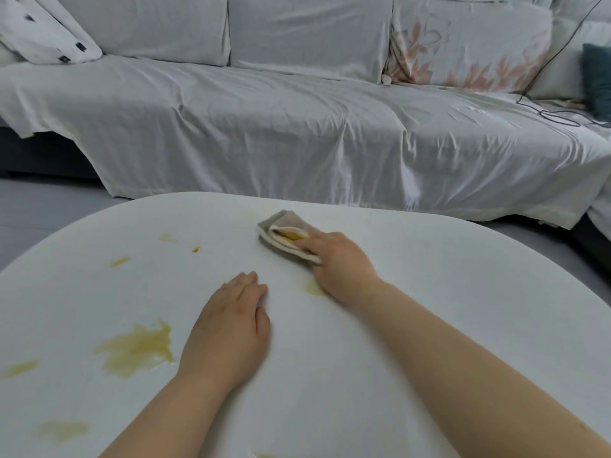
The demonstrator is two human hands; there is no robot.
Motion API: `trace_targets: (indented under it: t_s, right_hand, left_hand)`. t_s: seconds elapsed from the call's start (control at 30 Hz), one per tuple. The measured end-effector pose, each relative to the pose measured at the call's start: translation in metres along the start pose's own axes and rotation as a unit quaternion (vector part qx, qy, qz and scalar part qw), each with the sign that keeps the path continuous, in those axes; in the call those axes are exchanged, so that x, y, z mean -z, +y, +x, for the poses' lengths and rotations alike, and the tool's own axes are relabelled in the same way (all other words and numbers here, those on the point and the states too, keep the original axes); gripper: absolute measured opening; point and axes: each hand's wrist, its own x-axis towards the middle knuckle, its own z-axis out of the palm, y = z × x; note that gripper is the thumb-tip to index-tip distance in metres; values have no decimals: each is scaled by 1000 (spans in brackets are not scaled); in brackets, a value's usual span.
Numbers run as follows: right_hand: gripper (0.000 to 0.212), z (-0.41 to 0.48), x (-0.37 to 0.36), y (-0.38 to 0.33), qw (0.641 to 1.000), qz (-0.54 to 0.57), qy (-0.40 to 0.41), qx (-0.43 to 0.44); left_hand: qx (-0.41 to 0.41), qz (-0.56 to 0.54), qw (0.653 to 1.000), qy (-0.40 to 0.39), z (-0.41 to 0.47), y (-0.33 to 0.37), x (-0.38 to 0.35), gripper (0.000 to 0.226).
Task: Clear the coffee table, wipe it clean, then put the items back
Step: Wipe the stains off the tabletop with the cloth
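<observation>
Sofa: the big grey sofa point(297, 127) with a loose white sheet over it sits behind your desk. No task items show on the part you can see.

Desk: your round white desk point(429, 309) has nothing standing on it, so the clearing part looks done. The wiping part is only begun.

Big spill: a wide yellow sticky patch point(137, 348) lies just left of your left hand. It is not wiped yet.

Left hand: your left hand point(231, 328) lies flat on the desk, fingers out, holding nothing. Its grip is loose and empty.

Right hand: your right hand point(340, 266) presses down on the cloth near the far edge. The grip is closed on the cloth, fingers on top.

Cloth: the folded grey and cream rag point(287, 236) is under your right fingers. Yellow mess already shows inside its fold.

Small spots: little yellow marks point(119, 261) dot the left side, and one smear point(312, 287) sits right by your right wrist.

What could go wrong: the dirty fold could smear yellow back onto clean parts, so turn it to a clean side. Your left hand or arm could slide into the big spill. The smear by your wrist is easy to miss.
</observation>
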Motion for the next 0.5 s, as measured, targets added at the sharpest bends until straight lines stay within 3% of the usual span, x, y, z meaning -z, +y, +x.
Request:
trace_targets:
  t_s: [0.03,0.13,0.2,0.3,0.43,0.5]
  right_hand:
    - [45,-4,7,13,1000,0,8,-26]
    - [46,-15,27,48,977,7,54,-207]
    - [46,-22,26,43,967,1,70,-245]
    - [45,-39,11,4,983,25,52,-176]
    - [45,-76,5,-16,999,34,11,3]
    - [46,-80,16,1,1000,17,12,-18]
  left_hand:
    - [0,-5,1000,1,0,-1,0,41]
    - [-2,-12,1000,15,-1,-2,-1,40]
    - [-1,-4,1000,30,-1,-2,-1,38]
    - [11,-5,999,41,-1,-2,0,36]
    - [14,-6,999,46,-2,0,1,35]
    - [25,-26,999,36,-2,0,6,36]
